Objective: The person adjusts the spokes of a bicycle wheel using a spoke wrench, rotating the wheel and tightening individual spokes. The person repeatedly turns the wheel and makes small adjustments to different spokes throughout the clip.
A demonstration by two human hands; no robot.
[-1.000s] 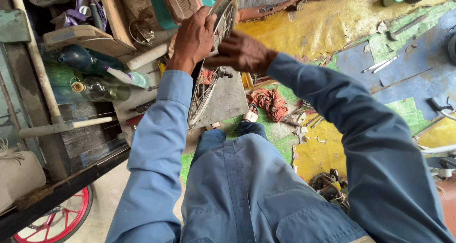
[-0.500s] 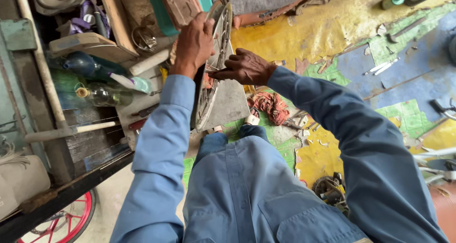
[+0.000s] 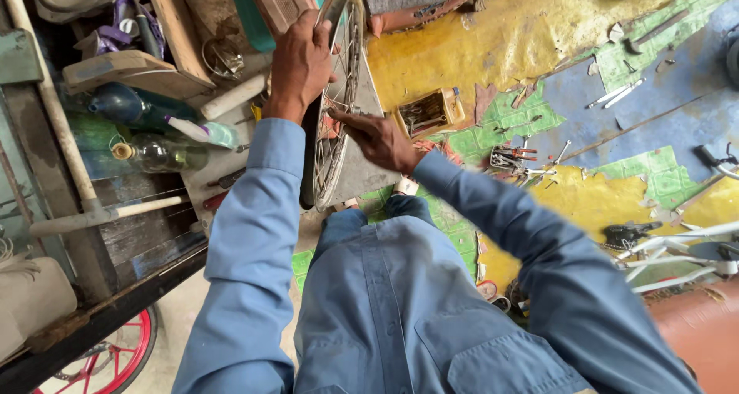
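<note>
My left hand (image 3: 302,65) has its fingers wrapped over the upper rim of the spoked bicycle wheel (image 3: 339,94), closed firmly around it. My right hand (image 3: 377,138) reaches in from the side, fingers narrowed and pinched at a spoke near mid-height; whether they fully close on it I cannot tell.

The wheel stands upright and edge-on in front of my knees, its lower edge resting down by the grey slab (image 3: 362,171) on the floor.

Handling judgement: the rim is rigid metal and moderately light, and should take a firm grip at any point of its circumference. The spokes are thin and can bend, so load belongs on the rim, not on them.

Surroundings: a small wooden tool box (image 3: 428,113) sits just beyond the right hand; bottles (image 3: 146,132) lie on the cluttered bench to the left.
</note>
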